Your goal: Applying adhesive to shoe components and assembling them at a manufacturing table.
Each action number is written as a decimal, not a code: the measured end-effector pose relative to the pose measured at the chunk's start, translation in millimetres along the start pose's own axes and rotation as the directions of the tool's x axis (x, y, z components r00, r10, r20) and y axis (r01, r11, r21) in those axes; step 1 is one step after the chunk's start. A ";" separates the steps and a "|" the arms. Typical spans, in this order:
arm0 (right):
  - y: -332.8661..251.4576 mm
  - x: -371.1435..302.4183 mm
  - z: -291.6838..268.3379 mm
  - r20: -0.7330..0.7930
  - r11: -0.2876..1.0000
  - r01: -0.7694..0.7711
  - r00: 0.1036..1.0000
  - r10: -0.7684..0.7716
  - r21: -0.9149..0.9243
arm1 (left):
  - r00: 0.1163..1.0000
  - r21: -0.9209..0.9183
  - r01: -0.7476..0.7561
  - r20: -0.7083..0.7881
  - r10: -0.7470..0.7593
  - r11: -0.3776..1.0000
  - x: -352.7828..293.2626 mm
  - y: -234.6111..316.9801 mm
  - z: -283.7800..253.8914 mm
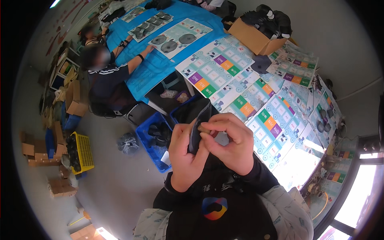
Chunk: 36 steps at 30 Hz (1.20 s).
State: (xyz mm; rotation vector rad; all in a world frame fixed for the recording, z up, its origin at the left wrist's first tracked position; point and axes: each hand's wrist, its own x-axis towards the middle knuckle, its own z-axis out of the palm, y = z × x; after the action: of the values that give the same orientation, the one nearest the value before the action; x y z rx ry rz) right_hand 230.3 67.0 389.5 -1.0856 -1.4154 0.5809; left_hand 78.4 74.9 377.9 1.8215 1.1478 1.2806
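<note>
- My left hand is closed around a dark pad, held upright, long axis pointing away from my chest.
- My right hand pinches a small tan piece against the pad's right edge.
- Pad sits above the blue bin, just left of the printed sheets.

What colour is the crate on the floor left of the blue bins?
Yellow; the crate shows best in the head view.
</note>
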 end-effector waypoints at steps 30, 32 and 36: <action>12.3 1.7 24.2 0.065 0.988 0.141 0.988 -0.137 -0.065 | 1.000 0.007 0.002 0.013 -0.002 1.000 -6.4 -14.2 -15.6; 13.0 -2.9 28.4 -0.035 0.974 0.177 0.982 -0.183 -0.140 | 1.000 0.004 0.009 0.013 -0.009 1.000 -8.1 -14.5 -15.3; 14.4 -11.0 36.6 -0.118 0.965 0.154 0.976 -0.181 -0.212 | 0.999 -0.002 -0.024 0.029 0.024 1.000 -8.7 -14.3 -11.2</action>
State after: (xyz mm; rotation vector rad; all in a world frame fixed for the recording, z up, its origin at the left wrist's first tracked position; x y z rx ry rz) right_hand 197.9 72.9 365.4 -1.1286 -1.4513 0.2396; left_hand 62.3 73.2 365.9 1.8519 1.1119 1.2647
